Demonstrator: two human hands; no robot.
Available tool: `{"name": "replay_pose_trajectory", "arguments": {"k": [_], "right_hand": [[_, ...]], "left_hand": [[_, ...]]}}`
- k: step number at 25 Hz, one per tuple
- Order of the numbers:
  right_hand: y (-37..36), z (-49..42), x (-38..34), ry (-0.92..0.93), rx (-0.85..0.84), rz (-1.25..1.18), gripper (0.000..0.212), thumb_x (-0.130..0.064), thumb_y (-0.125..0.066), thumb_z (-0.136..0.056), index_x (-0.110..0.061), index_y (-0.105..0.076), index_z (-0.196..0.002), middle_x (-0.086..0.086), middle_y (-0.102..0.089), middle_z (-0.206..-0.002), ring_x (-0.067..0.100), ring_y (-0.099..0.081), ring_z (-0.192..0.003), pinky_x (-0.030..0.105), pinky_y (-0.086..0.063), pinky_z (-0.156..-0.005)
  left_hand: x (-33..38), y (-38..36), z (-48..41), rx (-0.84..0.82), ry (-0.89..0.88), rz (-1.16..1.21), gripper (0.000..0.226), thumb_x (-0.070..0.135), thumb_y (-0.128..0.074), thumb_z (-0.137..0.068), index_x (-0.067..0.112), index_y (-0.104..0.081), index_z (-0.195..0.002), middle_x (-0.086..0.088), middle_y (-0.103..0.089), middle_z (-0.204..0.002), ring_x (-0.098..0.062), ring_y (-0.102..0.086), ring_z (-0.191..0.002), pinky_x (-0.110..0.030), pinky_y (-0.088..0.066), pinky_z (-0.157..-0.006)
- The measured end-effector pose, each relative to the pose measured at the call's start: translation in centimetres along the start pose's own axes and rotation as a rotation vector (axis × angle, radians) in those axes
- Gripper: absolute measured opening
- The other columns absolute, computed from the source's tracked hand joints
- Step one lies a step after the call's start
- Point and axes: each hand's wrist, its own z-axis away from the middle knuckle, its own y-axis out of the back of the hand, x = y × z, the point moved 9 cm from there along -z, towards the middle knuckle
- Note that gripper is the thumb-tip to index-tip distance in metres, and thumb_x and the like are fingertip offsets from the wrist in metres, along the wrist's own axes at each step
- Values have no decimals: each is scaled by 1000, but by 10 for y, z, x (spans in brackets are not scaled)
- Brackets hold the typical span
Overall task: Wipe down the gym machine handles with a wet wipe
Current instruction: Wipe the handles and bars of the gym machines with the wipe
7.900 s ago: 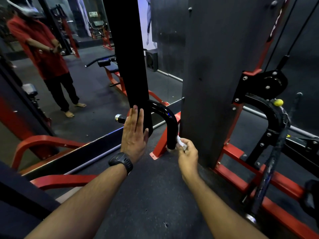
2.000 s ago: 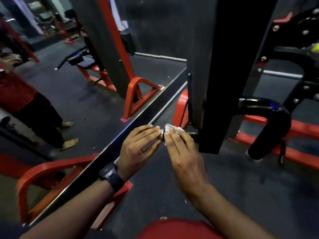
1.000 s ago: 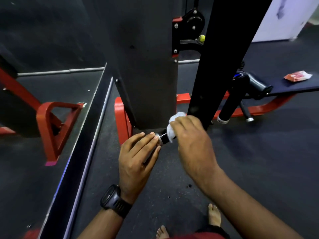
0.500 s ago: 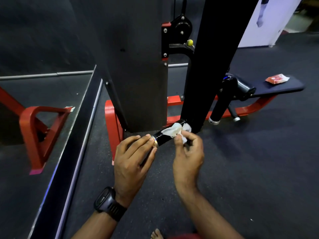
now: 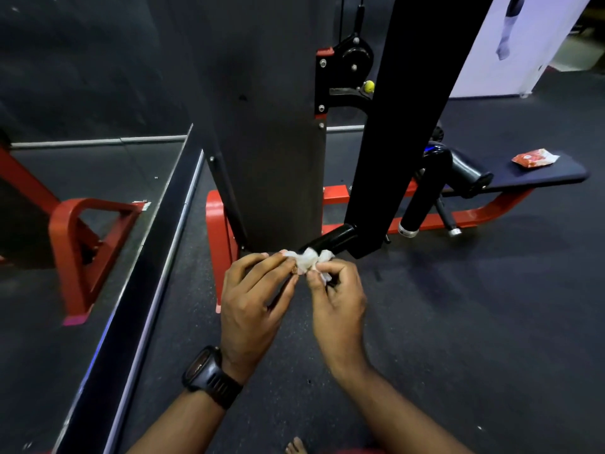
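Observation:
A short black handle (image 5: 335,240) sticks out low from the black upright (image 5: 402,109). A crumpled white wet wipe (image 5: 307,259) is bunched over its free end. My right hand (image 5: 337,296) pinches the wipe between thumb and fingertips, just below the handle. My left hand (image 5: 255,296), with a black watch on the wrist, curls its fingers round the handle's tip, and its fingertips touch the wipe. The tip itself is hidden. A second black handle (image 5: 422,194) with a chrome cap hangs to the right.
A grey weight-stack cover (image 5: 271,126) stands right behind the handle on a red frame (image 5: 216,224). A mirror wall (image 5: 82,191) runs along the left. A dark bench pad (image 5: 523,175) at the right carries a red packet (image 5: 535,157). Dark rubber floor lies all round.
The wipe has slid down the handle toward its free end and now meets my left fingertips. My right hand has dropped slightly below the handle, and the view has shifted closer.

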Motion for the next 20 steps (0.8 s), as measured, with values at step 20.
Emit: {"name": "replay_pose_trajectory", "arguments": {"k": [20], "right_hand": [[-79, -65, -67, 587, -1113, 1572, 28, -13, -54, -92, -23, -62, -117, 2, -62, -119, 23, -61, -113, 33, -51, -85]], "left_hand": [[6, -1, 12, 87, 32, -7, 27, 27, -68, -94, 19, -71, -119, 7, -67, -126, -27, -60, -110, -47, -46, -85]]}}
